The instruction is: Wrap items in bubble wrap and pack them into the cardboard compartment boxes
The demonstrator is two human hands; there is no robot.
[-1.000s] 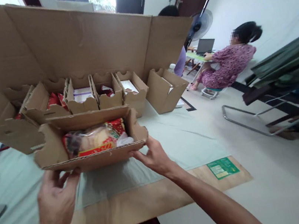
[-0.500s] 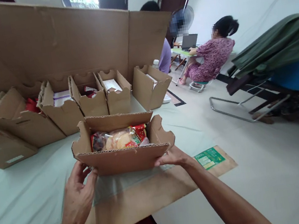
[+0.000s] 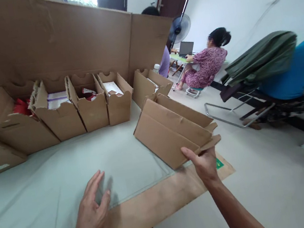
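My right hand [image 3: 204, 161] grips the near right end of an open-topped cardboard box [image 3: 168, 130], thumb on its outer side. The box is turned at an angle over the right part of the table, and its contents are hidden by its side wall. My left hand [image 3: 93, 204] holds nothing; its fingers are apart above the pale green cloth [image 3: 112, 154], near the table's front edge. Behind the held box stands another cardboard box [image 3: 148, 86] with something white inside.
A row of cardboard boxes [image 3: 91, 113] holding red packets and white items lines the back, before a tall cardboard panel [image 3: 72, 42]. Right of the table are a seated person [image 3: 208, 61], a fan [image 3: 180, 27] and a chair with a dark green garment [image 3: 263, 57].
The cardboard box has moved right and swung round in my right hand, so its packets no longer show. My left hand has let go of it and stayed on the left.
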